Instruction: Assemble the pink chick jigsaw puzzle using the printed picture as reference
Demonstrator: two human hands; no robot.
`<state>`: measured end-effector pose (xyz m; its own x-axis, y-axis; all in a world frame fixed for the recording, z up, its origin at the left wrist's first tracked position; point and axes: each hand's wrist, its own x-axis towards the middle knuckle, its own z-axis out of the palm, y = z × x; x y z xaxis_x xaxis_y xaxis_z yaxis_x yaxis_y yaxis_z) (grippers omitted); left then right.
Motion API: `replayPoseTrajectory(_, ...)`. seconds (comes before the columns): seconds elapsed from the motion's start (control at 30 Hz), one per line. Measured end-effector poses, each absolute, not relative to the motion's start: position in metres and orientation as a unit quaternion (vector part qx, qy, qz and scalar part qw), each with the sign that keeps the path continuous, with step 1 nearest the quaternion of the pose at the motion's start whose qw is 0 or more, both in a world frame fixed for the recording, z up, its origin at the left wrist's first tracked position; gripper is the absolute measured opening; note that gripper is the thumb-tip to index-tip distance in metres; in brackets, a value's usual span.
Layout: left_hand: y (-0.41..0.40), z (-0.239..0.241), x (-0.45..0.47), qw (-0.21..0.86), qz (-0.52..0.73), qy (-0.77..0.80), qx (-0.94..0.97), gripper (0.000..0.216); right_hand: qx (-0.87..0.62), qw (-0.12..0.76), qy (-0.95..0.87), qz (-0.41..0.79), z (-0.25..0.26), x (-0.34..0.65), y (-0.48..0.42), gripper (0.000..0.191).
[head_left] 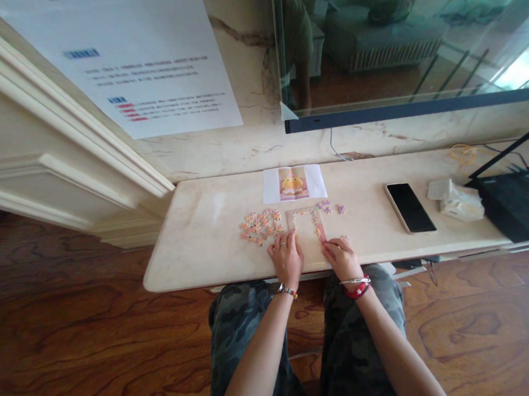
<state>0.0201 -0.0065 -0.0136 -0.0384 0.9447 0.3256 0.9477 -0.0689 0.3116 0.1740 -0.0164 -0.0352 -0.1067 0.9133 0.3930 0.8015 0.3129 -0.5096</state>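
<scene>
On the pale ledge, small jigsaw puzzle pieces are joined into a partial border, the puzzle frame (318, 222), with a top edge and two sides. My left hand (287, 258) rests palm down at the lower end of its left side, fingers spread and fingertips touching the edge. My right hand (342, 258) has its thumb and fingers pressed together at the lower end of the right side, on a puzzle piece mostly covered by the fingertips. A heap of loose puzzle pieces (260, 225) lies left of the frame. Several purple pieces (325, 207) sit above its right corner.
A printed picture sheet (272, 188) lies behind the frame. To the right are a phone (410, 207), a crumpled white packet (462, 204) and a black router (521, 200) with antennas. A screen (395, 56) and a large paper notice (121, 46) are on the wall behind.
</scene>
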Motion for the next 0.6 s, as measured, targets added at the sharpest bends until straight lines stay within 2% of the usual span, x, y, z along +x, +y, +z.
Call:
replayPoseTrajectory(0.2,-0.007,-0.012,0.020,-0.005,-0.231,-0.679,-0.697,0.031,-0.589,0.267,-0.761,0.053,-0.028,0.170,-0.018,0.022)
replayPoseTrajectory(0.43,-0.006,-0.011,0.015,-0.019,-0.231,-0.672,-0.704,0.040,-0.562,0.251,-0.784,0.084,-0.022,0.180,-0.012,0.023)
replayPoseTrajectory(0.6,-0.002,-0.004,0.000,-0.020,-0.196,-0.664,-0.721,0.047,-0.528,0.204,-0.821,0.078,-0.018,0.193,0.008,0.035)
